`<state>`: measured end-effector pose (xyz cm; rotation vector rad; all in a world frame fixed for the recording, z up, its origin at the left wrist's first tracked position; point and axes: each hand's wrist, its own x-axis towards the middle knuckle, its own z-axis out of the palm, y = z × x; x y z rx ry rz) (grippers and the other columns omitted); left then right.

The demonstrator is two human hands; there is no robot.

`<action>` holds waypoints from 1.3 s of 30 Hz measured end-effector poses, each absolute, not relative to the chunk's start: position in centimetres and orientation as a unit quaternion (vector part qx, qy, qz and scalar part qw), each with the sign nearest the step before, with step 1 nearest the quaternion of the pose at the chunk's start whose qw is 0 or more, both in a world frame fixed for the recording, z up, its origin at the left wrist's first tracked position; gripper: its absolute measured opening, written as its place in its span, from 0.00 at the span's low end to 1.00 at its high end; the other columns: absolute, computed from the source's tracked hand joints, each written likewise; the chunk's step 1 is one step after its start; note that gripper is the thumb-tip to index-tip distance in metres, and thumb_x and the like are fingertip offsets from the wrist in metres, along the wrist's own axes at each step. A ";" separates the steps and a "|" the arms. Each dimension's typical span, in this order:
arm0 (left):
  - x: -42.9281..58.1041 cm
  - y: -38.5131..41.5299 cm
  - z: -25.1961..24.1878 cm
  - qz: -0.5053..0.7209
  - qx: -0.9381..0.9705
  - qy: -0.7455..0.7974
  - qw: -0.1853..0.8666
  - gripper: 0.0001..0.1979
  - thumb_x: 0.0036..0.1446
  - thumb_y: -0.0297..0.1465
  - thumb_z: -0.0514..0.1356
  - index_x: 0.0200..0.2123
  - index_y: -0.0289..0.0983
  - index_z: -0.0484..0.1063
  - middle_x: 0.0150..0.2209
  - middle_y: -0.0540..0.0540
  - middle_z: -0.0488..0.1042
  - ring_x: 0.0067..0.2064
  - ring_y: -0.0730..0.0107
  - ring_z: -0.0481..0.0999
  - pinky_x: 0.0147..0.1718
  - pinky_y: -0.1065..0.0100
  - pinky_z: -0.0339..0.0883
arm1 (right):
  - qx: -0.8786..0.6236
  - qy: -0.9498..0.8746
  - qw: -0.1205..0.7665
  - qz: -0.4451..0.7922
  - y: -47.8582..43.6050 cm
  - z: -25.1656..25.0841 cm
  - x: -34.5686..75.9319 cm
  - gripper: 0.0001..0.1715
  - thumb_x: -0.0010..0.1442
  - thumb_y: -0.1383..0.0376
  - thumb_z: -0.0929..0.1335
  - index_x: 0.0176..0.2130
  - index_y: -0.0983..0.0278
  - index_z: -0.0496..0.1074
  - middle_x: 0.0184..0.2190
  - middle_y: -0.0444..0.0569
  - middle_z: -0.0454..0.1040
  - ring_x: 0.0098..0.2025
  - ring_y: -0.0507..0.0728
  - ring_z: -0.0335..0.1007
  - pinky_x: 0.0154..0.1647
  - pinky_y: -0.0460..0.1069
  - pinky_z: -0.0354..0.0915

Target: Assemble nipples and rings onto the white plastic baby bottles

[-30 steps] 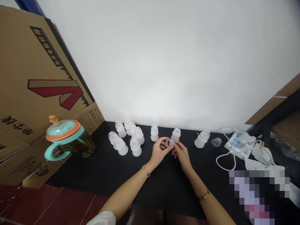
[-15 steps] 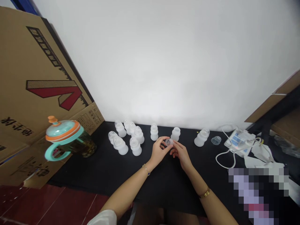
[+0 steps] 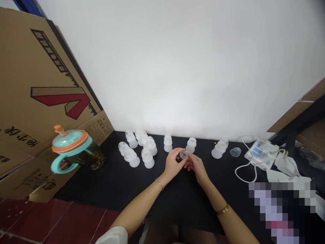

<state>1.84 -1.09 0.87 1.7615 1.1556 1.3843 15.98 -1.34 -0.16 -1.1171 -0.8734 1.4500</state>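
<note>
My left hand (image 3: 175,162) and my right hand (image 3: 196,166) meet over the black table, fingers closed around a small translucent bottle collar (image 3: 183,155). Its round opening faces up toward me; whether a nipple sits inside is too small to tell. Just behind my fingers an uncapped white baby bottle (image 3: 191,145) stands upright. To its left is another white bottle (image 3: 168,143) with a clear top. A capped bottle (image 3: 219,149) stands to the right, beside a loose clear dome cap (image 3: 235,152).
Several white bottles (image 3: 133,159) cluster at the left. A large teal and orange lidded jug (image 3: 73,149) stands near a cardboard box (image 3: 50,101). On the right lies a white device (image 3: 261,154) with cables. A white wall (image 3: 182,67) borders the table's back edge.
The view has shifted very slightly. Both hands remain on the bottle collar, in nearly the same place, and the bottles stand as before.
</note>
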 end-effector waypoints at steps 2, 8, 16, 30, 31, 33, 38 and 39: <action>1.9 -1.1 0.9 0.526 0.659 0.434 0.316 0.15 0.55 0.34 0.65 0.48 0.44 0.77 0.49 0.44 0.76 0.49 0.57 0.73 0.38 0.63 0.69 | -0.465 -0.370 0.528 0.607 -1.4 -0.1 16.0 0.27 0.51 0.46 0.75 0.38 0.67 0.78 0.25 0.47 0.76 0.20 0.51 0.71 0.15 0.43 0.60; 1.9 -1.1 1.1 0.531 0.654 0.431 0.324 0.15 0.55 0.34 0.65 0.47 0.44 0.77 0.48 0.44 0.77 0.49 0.57 0.73 0.40 0.62 0.69 | -0.465 -0.364 0.529 0.609 -1.4 -0.1 16.1 0.28 0.51 0.50 0.75 0.44 0.66 0.78 0.27 0.47 0.77 0.21 0.52 0.72 0.15 0.43 0.60; 1.9 -1.1 0.8 0.527 0.679 0.420 0.291 0.16 0.54 0.30 0.65 0.47 0.44 0.77 0.49 0.45 0.78 0.52 0.56 0.73 0.54 0.53 0.66 | -0.456 -0.350 0.523 0.629 -1.5 0.2 16.1 0.26 0.51 0.52 0.76 0.44 0.65 0.77 0.23 0.45 0.75 0.21 0.52 0.72 0.15 0.43 0.60; 1.9 -1.0 0.5 0.533 0.672 0.420 0.295 0.08 0.61 0.35 0.61 0.42 0.43 0.78 0.50 0.43 0.77 0.52 0.58 0.74 0.54 0.55 0.66 | -0.437 -0.318 0.524 0.658 -1.2 -0.1 16.6 0.19 0.54 0.54 0.74 0.41 0.64 0.76 0.32 0.49 0.79 0.22 0.52 0.72 0.16 0.43 0.61; 1.9 -1.0 0.5 0.533 0.672 0.421 0.294 0.07 0.62 0.35 0.61 0.41 0.43 0.78 0.49 0.43 0.77 0.52 0.58 0.74 0.53 0.55 0.66 | -0.433 -0.317 0.524 0.662 -1.2 -0.1 16.6 0.19 0.54 0.54 0.74 0.42 0.64 0.76 0.33 0.49 0.79 0.22 0.51 0.72 0.16 0.43 0.61; 1.8 -0.9 0.7 0.534 0.672 0.423 0.293 0.07 0.62 0.35 0.60 0.40 0.43 0.78 0.48 0.44 0.77 0.51 0.59 0.75 0.51 0.57 0.67 | -0.432 -0.312 0.523 0.665 -1.2 -0.2 16.6 0.19 0.54 0.55 0.75 0.41 0.64 0.76 0.33 0.48 0.79 0.22 0.51 0.72 0.16 0.43 0.61; 1.9 -0.9 0.8 0.544 0.656 0.423 0.308 0.07 0.62 0.36 0.60 0.39 0.42 0.78 0.47 0.44 0.78 0.50 0.59 0.75 0.47 0.60 0.68 | -0.438 -0.305 0.526 0.662 -1.1 -0.1 16.7 0.17 0.53 0.55 0.74 0.38 0.64 0.77 0.31 0.47 0.77 0.21 0.49 0.69 0.16 0.43 0.60; 1.9 -0.9 0.8 0.546 0.652 0.422 0.314 0.07 0.62 0.36 0.60 0.39 0.42 0.79 0.46 0.44 0.78 0.49 0.59 0.75 0.47 0.60 0.68 | -0.437 -0.306 0.525 0.663 -1.1 -0.1 16.7 0.17 0.53 0.55 0.74 0.38 0.64 0.77 0.31 0.47 0.77 0.21 0.49 0.68 0.16 0.43 0.60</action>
